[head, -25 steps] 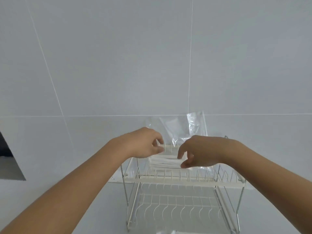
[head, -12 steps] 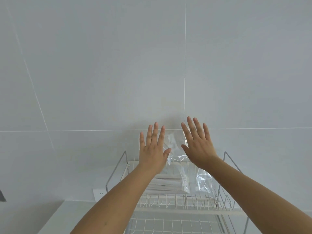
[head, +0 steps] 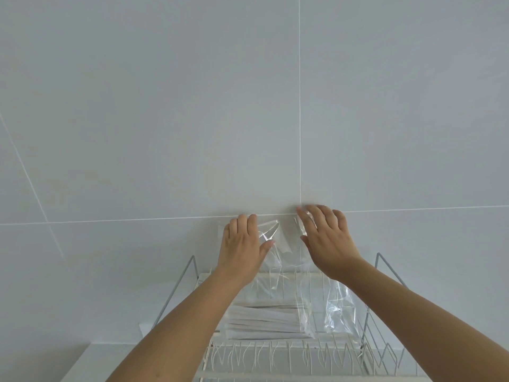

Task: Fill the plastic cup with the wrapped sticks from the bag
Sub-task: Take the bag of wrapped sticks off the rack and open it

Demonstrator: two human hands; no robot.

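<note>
A clear plastic bag (head: 275, 245) stands on the top tier of a white wire dish rack (head: 385, 274), its upper part leaning on the tiled wall. A stack of white wrapped sticks (head: 261, 318) lies inside its lower part. My left hand (head: 241, 246) is at the bag's upper left edge, fingers bent over the top and thumb on the front. My right hand (head: 326, 238) holds the upper right edge, fingers curled and slightly blurred. No plastic cup is in view.
The grey tiled wall (head: 248, 106) stands directly behind the rack. The rack's raised wire sides (head: 179, 288) flank both forearms, and its row of prongs (head: 289, 354) runs along the near edge. A pale counter corner (head: 82, 365) shows at lower left.
My hands left the sticks, rose with spread open fingers, and have now come down with fingers curled onto the bag's top edge. The view has tilted up toward the wall.
</note>
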